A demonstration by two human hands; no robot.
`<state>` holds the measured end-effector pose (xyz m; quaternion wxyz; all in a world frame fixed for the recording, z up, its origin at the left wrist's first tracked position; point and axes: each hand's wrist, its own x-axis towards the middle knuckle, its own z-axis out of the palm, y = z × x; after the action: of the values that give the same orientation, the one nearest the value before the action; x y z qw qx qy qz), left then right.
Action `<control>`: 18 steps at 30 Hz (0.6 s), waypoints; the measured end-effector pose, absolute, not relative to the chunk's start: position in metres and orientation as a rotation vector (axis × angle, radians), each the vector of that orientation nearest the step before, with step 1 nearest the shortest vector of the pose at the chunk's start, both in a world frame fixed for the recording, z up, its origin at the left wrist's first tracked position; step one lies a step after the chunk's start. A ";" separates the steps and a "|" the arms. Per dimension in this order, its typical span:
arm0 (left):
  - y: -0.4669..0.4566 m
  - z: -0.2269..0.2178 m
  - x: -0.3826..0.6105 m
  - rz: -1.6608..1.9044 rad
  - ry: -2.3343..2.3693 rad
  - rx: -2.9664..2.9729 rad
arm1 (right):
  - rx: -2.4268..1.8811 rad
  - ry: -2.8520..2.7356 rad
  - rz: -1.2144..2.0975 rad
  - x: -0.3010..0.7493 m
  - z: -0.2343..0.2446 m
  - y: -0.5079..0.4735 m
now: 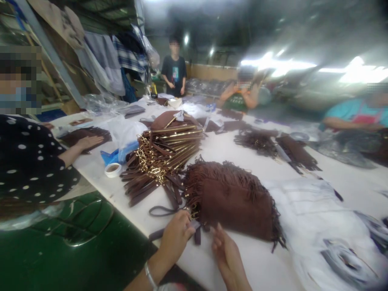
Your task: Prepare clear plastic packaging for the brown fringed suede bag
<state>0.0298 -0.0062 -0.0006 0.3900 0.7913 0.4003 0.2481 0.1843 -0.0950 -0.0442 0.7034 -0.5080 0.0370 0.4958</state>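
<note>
A dark brown fringed bag (236, 208) lies on the white table in front of me, its tassels along the top and sides. At its left corner my left hand (177, 236) is closed, fingers and thumb pinching a brown wrist strap (163, 211) beside gold-coloured clasps. The exact grip point is partly hidden by the fingers. Below the bag's lower edge is my right hand (226, 252), loosely curled with the fingers apart and nothing visible in it. Just beyond the left hand sits a pile of brown straps with gold clasps (154, 165).
A roll of tape (112, 170) stands near the left table edge (127, 220), by a blue-and-white plastic bag (125, 139). More fringed pieces (297, 151) lie farther back. White sheeting (297, 210) covers the right side. Several people are around the table; one in polka dots (33, 161) is close at left.
</note>
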 end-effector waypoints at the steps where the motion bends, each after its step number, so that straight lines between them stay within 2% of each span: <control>1: -0.003 -0.002 0.032 0.609 1.015 2.029 | -1.085 0.138 1.095 0.186 -0.045 -0.095; 11: -0.010 0.021 0.031 0.568 0.866 1.730 | -1.014 0.065 1.143 0.199 -0.028 -0.106; 18: -0.014 -0.006 0.061 0.544 0.789 1.613 | -1.033 -0.002 1.124 0.197 -0.032 -0.108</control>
<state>0.0610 -0.0141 -0.0056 0.5914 0.6931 0.3393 0.2339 0.1972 -0.1082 -0.0318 0.7228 -0.4676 -0.0011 0.5089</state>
